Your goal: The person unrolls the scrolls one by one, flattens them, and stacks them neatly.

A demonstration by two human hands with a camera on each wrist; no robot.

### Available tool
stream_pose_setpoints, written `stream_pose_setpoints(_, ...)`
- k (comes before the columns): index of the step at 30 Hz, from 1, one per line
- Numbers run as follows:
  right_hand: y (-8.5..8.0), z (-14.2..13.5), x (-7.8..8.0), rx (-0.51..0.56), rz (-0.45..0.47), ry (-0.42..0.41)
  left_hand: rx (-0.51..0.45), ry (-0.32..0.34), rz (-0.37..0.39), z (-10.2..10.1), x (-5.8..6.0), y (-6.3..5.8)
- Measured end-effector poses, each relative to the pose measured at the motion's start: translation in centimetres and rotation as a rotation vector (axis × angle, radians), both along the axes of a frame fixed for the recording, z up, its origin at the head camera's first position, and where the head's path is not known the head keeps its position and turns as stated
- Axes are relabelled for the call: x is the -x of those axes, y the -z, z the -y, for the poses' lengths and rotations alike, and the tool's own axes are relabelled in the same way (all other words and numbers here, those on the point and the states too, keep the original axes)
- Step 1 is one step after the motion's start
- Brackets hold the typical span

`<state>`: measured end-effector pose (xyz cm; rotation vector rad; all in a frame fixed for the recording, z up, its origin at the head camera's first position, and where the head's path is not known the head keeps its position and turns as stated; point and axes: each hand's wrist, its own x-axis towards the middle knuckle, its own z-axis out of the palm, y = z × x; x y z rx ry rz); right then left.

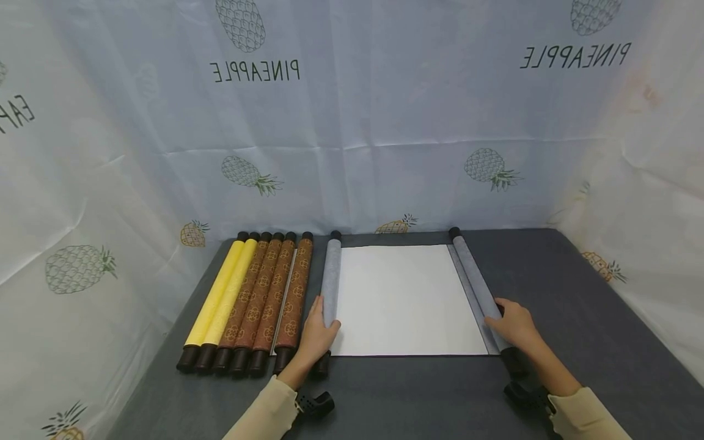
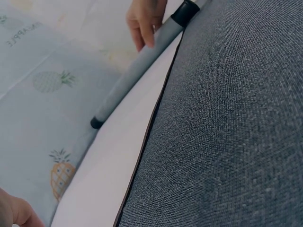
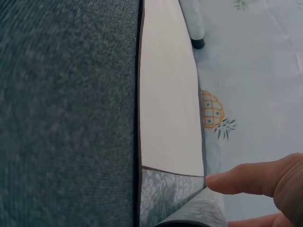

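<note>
A hanging scroll (image 1: pixel 407 299) with blank white paper and grey patterned borders lies partly unrolled, a dark-capped roll at each side. My left hand (image 1: pixel 319 335) grips the left roll (image 1: pixel 332 269) near its lower end, thumb on the paper side and fingers on the outer side. At the opposite side my right hand (image 1: pixel 514 324) holds the right roll (image 1: pixel 474 269), its thumb across the grey border side. In the right wrist view the thumb (image 3: pixel 241 178) lies at the border's edge beside the roll. The left wrist view shows only part of the left hand (image 2: pixel 16 210).
Left of the open scroll lie two yellow rolled scrolls (image 1: pixel 217 293) and several brown patterned ones (image 1: pixel 294 293), side by side with black end knobs. The nearest brown one is close by the left hand. A dark grey cloth (image 1: pixel 412 397) covers the table; a pineapple-print curtain (image 1: pixel 352 122) hangs behind.
</note>
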<state>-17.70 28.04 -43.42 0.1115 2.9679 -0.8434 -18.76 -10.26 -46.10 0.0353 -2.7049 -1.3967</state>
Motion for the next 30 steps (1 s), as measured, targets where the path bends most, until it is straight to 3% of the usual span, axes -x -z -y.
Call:
stream_pose_setpoints(12, 0.6, -0.7, 0.5, -0.043, -0.035, -0.001, 0.001, 0.007, 0.013, 0.2, 0.2, 0.3)
stream_pose_setpoints(20, 0.8, -1.1, 0.2, 0.036, -0.133, 0.01, 0.024, 0.016, -0.001, 0.3, 0.2, 0.3)
stream_pose_setpoints(30, 1.2, -0.9, 0.2, 0.069, -0.124, 0.119, 0.086, 0.028, -0.039, 0.3, -0.1, 0.0)
